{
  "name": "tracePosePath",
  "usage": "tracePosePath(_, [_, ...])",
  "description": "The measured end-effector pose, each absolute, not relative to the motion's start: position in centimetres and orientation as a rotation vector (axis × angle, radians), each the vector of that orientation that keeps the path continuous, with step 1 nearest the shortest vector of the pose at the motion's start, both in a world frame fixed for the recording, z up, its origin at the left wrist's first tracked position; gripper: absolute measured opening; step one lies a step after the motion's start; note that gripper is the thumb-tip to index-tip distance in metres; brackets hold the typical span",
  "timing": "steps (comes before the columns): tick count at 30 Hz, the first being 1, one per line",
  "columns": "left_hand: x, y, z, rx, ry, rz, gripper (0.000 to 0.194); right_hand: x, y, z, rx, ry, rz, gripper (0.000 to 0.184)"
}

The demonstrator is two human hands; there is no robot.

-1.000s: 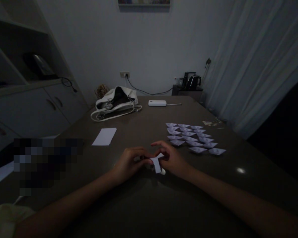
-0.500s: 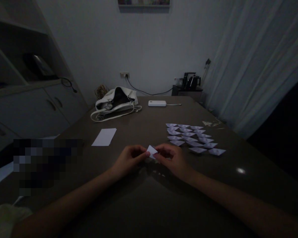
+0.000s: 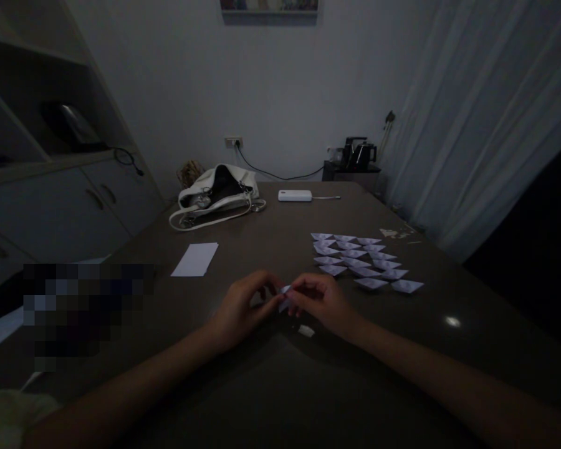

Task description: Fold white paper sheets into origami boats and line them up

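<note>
On the table, sheets lie left, paper boats right; nearer, a paper piece between left hand and right hand; far left, a bag, a device to its right.

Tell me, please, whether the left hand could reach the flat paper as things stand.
Probably yes: nothing visible stands between the left hand and the flat paper, though that hand pinches a folded piece.

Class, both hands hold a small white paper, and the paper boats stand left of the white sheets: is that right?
No: the head view shows the paper boats right of the white sheets. The left hand and right hand do hold a small white paper.
</note>
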State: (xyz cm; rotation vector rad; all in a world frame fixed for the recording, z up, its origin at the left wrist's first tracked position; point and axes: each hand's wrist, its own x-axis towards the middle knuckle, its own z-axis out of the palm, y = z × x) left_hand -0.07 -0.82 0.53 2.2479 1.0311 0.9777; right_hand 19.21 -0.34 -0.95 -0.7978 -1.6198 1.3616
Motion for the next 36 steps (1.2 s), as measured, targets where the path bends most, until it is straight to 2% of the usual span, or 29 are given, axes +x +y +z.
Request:
tracePosePath(7, [0.1,-1.6,0.7,2.393,0.99,0.979,0.007,19.2,-0.6,-0.7,-0.818,-1.638,1.353,0.023])
tracePosePath(20, [0.9,-2.1,0.9,2.404,1.032,0.997,0.006,19.2,-1.0,-0.6,-0.877,-1.847,1.014,0.019])
tracePosePath(27, [0.9,-2.3,0.7,2.462,0.938,1.02,0.005,19.0,-1.0,-0.7,-0.896,-1.846,0.98,0.02])
tracePosePath(34, [0.7,-2.3,0.5,2.606,0.885,1.044,0.004,18.9,-1.0,-0.6,-0.922,-1.861,0.942,0.005])
tracePosePath(36, [0.6,-2.3,0.5,2.607,0.903,1.044,0.005,18.9,-1.0,-0.6,-0.915,-1.868,0.936,0.008])
